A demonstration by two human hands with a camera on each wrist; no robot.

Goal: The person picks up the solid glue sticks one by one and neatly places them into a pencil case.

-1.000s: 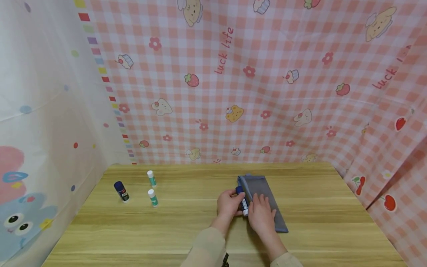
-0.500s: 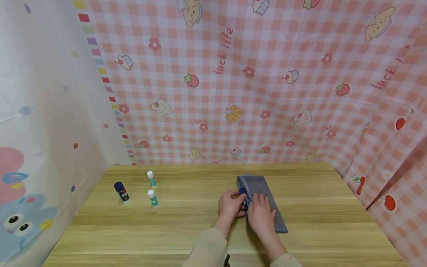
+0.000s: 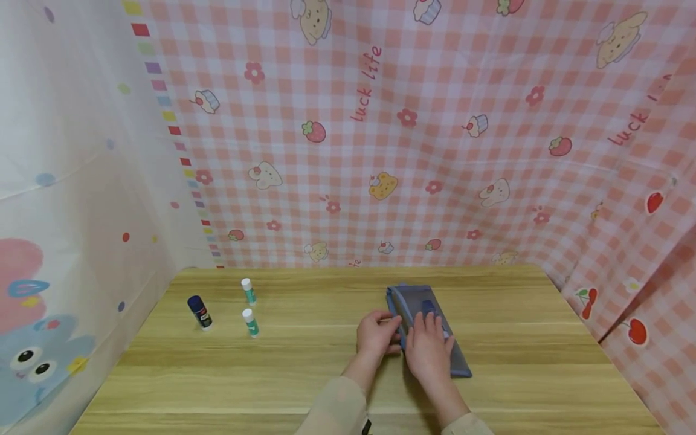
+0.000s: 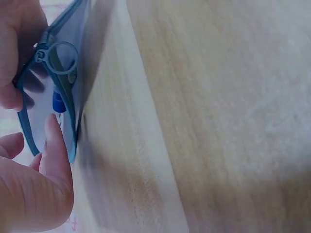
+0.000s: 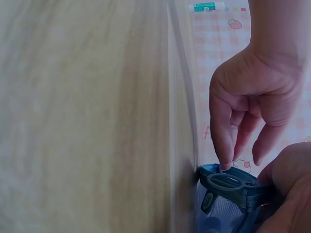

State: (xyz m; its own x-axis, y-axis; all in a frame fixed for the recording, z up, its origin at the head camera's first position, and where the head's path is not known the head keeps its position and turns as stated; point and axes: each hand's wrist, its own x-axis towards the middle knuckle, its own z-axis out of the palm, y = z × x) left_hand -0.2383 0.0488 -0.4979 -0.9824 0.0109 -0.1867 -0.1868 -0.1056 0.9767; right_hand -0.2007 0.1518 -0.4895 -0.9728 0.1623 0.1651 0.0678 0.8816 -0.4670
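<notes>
Tucking looks done: the glue stick [image 3: 428, 306] is inside the pouch [image 3: 461, 364]. My left hand [image 3: 375, 334] sits loose at its edge, my right hand [image 3: 428, 351] lies straight-fingered on top; I'd probably fetch a green tube [image 3: 252, 325] next.

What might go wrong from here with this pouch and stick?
The pouch gapes at its mouth, so the blue-capped stick inside might slide out if tipped. The left hand is at that opening; pulling away could tug the pouch askew. The dark-capped tube stands upright; a knock may topple it.
</notes>
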